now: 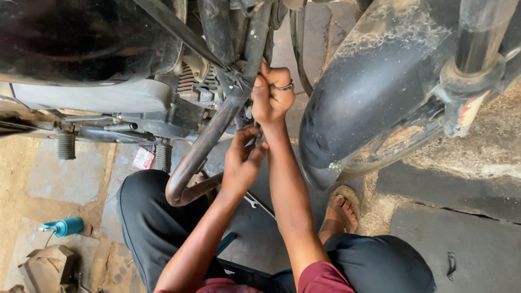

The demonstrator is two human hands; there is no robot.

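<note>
At the centre top of the frame the right hand (273, 96) is closed round the joint where the rusty crash-guard tube (202, 149) meets the motorcycle frame, while the left hand (242, 160) sits just below it, fingers curled and pinching something too small to make out (likely a fastener). If that piece slips it could drop to the floor by the spanner (255, 202). The tube, if loose, might also swing onto the knee (146, 217) beneath.

fuel tank (81, 38) cropped, fingertips (255, 133) hidden behind frame tube (209, 135)
</note>
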